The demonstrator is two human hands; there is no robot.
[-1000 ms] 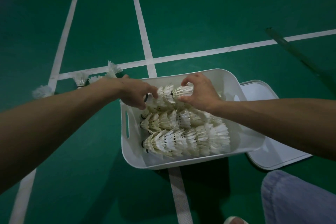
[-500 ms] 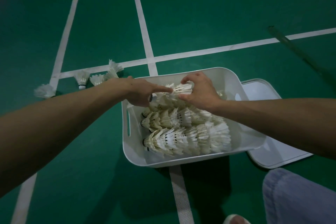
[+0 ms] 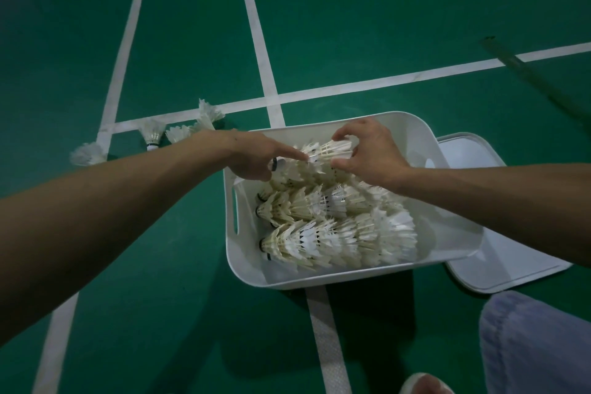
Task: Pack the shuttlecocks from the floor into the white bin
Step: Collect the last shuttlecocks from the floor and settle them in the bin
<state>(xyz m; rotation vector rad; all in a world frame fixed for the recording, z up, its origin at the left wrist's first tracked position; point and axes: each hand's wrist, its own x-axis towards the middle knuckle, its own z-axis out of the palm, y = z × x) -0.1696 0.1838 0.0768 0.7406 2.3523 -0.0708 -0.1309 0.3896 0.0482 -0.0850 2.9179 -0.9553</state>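
Head view.

1. White bin point(image 3: 335, 278): rectangular plastic tub with a slot handle in its 9 o'clock wall, standing on the green court floor point(image 3: 160, 313) across a white line point(image 3: 323, 313).
   Contents: feather shuttlecocks nested into horizontal stacks, cork ends toward 9 o'clock.
   - near stack point(image 3: 339, 240), lying along the 6 o'clock wall;
   - middle stack point(image 3: 303, 205), just behind it, touching;
   - upper stack point(image 3: 307, 169), lying on the others toward the 12 o'clock wall.

2. Left hand point(image 3: 256, 157): forefinger stretched onto the feathers of the upper stack, the other fingers point(image 3: 268, 171) curled round its cork end.

3. Right hand point(image 3: 374, 157): thumb below and fingers point(image 3: 343, 134) above, pinching the skirt of the end shuttlecock point(image 3: 334, 150) at the 3 o'clock end of the upper stack.

4. Loose shuttlecocks point(image 3: 153, 134): four on the floor at 10 o'clock from the bin, along a white line; one point(image 3: 88, 153) apart at 9 o'clock of the group, one point(image 3: 209, 112) at its 2 o'clock end.

5. White lid point(image 3: 499, 249): flat on the floor at 3 o'clock of the bin, its edge tucked under the bin.

6. Knee in pale trousers point(image 3: 537, 345), at 5 o'clock.
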